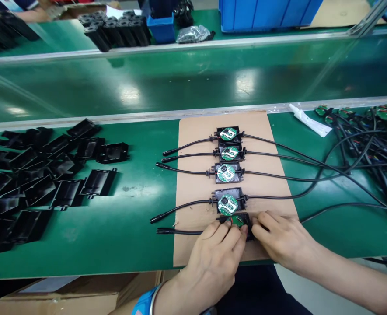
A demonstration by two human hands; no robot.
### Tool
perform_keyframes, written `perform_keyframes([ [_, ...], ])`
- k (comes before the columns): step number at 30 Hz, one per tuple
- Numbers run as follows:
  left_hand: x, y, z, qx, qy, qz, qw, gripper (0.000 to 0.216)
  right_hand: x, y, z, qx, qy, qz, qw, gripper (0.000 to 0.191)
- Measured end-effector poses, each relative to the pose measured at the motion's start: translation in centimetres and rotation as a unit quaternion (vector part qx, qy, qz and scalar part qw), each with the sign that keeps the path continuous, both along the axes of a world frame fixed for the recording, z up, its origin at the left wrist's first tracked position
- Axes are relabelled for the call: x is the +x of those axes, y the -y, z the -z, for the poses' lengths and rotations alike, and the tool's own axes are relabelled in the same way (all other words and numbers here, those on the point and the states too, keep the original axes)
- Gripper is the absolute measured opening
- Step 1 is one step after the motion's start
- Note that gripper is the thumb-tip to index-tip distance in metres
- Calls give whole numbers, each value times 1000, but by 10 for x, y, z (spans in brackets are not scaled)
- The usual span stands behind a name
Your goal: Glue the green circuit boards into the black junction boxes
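Working over the nearest case [246, 218]: both hands, at the near end of a column of black cases on a cardboard sheet [193, 186].
Left hand [214, 256]: fingers bunched narrow, tips on the nearest case and at the edge of its green board [237, 221]; whether they pinch either, I cannot tell.
Right hand [287, 240]: fingers curled in, tips at the right end of the same case; what they hold between them, if anything, is hidden.
Nearest lead: a black lead [180, 232] with a plug end runs from the left and disappears under the left hand.
Other four cases [235, 191]: lined up beyond the hands, each with a round green board [228, 204] on it, a short plug lead to the left and a long cable to the right.
Green bench [141, 245]: under the cardboard sheet, with a heap of loose cases [98, 183] at left; at right, a white tube [309, 120] near a tangle of cables [385, 175] with more boards.
Far shelf: black cylindrical parts [114, 30], a small blue bin [161, 28], a clear bag [193, 34] and a large blue crate [268, 15].
Upper left: a co-worker's forearm [32, 14], near more black parts.
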State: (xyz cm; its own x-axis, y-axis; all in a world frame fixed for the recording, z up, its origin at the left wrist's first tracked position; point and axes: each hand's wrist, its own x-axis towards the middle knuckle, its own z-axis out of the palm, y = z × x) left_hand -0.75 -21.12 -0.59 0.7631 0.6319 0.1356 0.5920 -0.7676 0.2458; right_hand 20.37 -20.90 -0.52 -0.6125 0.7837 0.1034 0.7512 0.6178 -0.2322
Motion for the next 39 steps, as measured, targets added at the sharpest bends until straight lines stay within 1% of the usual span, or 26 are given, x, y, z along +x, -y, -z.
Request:
perform_keyframes([
  [2,-2,1,2,9,9,-7,1000,52,3,-2,-4,-1,-21,-3,1000,24],
  [4,-5,3,5,18,16,-14,1000,54,5,-3,-6,-25,-64,3,998,23],
  [7,-5,4,7,26,10,-2,1000,53,3,-1,-1,-49,-132,27,990,22],
  [10,1,4,3,16,-11,4,1000,50,-2,4,10,-23,-161,28,986,24],
  [12,6,3,-2,2,-23,2,1000,50,-2,5,12,1,-161,17,987,26],
  [13,7,3,-5,-4,-26,0,1000,49,0,3,11,-3,-159,9,987,27],
  [16,2,-2,-15,-23,-7,-4,1000,46,11,-10,-2,-82,-146,-22,986,26],
  [17,-2,-6,-18,-31,14,-6,999,45,15,-16,-5,-101,-146,-30,984,25],
  [18,-8,-12,-21,-32,41,-15,999,44,18,-23,-8,-102,-147,-31,983,24],
  [20,-21,-28,-22,-16,82,-69,994,42,20,-35,-6,-60,-144,-4,988,25],
  [22,-34,-47,-17,2,73,-142,987,35,18,-44,2,-17,-134,33,990,23],
  [23,-39,-55,-14,-3,56,-163,985,27,16,-47,7,-7,-130,49,990,19],
  [25,-46,-68,-7,-35,40,-166,985,12,13,-49,15,-3,-135,63,989,11],
  [26,-47,-71,-5,-54,53,-157,985,7,12,-48,16,0,-142,61,988,9],
  [28,-49,-71,-5,-76,101,-145,981,9,13,-43,10,11,-139,46,989,14],
  [31,-49,-64,-12,-81,144,-138,977,12,16,-33,-11,31,-106,7,994,30],
  [33,-48,-60,-18,-79,132,-131,979,13,16,-28,-26,16,-85,-17,996,28],
  [35,-46,-59,-20,-79,103,-120,984,16,14,-27,-36,-19,-69,-31,997,20],
  [37,-43,-60,-20,-71,64,-116,989,18,10,-30,-39,-49,-48,-31,997,17],
  [39,-39,-63,-19,-59,27,-113,992,19,5,-36,-37,-72,-21,-25,997,19],
])
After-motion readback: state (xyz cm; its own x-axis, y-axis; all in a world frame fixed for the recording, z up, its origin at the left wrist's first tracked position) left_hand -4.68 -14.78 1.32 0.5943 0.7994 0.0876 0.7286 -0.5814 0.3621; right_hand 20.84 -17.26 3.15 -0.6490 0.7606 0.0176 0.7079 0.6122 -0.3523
